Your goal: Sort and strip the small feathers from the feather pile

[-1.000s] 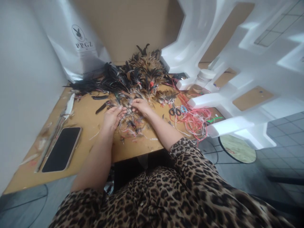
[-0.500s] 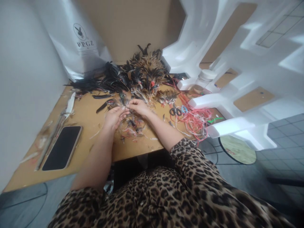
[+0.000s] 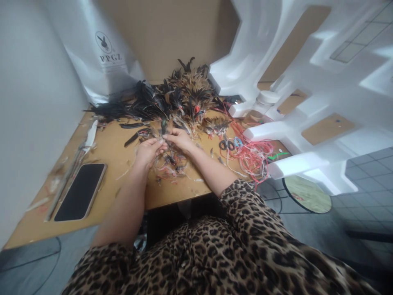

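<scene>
Brown-and-black feathers (image 3: 163, 125) stand just left of frame centre, pinched in the fingertips of my left hand (image 3: 147, 151) and right hand (image 3: 179, 140), close together above the counter (image 3: 115, 143), forearms (image 3: 129, 200) slanting inward from below.

Feathers (image 3: 192, 84) beyond the black-handled scissors (image 3: 226, 145) are black and brown, strands (image 3: 250, 153) right of the scissors pink and white, clothing (image 3: 215, 254) nearer leopard-print.

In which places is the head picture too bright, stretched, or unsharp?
Head view: highlights partly bleach the white moulded foam packing, which looks stretched toward the right edge; head view: small dark and brown feathers at the bare left hand and right hand look soft; head view: lettering on the silvery plastic bag is readable.
</scene>
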`<control>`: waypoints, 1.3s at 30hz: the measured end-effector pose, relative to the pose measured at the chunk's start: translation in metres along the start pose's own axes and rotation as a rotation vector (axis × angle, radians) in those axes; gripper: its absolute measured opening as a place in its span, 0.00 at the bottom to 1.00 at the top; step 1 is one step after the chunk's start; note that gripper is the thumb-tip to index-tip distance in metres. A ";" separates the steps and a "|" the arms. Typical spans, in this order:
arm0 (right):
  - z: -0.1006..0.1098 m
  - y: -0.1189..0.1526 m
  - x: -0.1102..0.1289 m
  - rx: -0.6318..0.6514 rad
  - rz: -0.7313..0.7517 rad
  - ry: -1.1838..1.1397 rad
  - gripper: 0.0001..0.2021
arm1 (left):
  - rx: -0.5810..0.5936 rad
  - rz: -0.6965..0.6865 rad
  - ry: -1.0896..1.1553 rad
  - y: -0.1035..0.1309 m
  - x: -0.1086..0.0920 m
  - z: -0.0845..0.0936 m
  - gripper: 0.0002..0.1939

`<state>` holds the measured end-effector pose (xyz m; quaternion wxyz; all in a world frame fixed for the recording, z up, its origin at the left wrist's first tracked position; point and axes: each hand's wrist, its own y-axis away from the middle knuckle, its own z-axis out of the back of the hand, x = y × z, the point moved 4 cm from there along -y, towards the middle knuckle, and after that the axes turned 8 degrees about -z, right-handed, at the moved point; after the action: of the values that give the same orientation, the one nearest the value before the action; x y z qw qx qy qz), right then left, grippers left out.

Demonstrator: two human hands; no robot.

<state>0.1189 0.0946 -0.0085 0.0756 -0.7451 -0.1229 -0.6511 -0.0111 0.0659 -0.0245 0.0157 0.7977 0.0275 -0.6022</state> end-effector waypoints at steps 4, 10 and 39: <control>0.000 0.001 0.001 -0.002 -0.011 -0.004 0.16 | 0.010 -0.018 -0.036 0.000 0.001 0.000 0.09; 0.000 -0.002 -0.002 -0.027 -0.008 0.042 0.17 | 0.022 -0.084 -0.117 -0.001 -0.001 0.000 0.08; 0.013 -0.003 0.008 -0.182 0.141 0.322 0.10 | -0.141 -0.116 0.049 -0.004 -0.009 0.011 0.09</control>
<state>0.1308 0.1019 -0.0029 0.0720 -0.6417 0.0024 -0.7636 -0.0240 0.0685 -0.0187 0.0360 0.8062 0.1164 -0.5790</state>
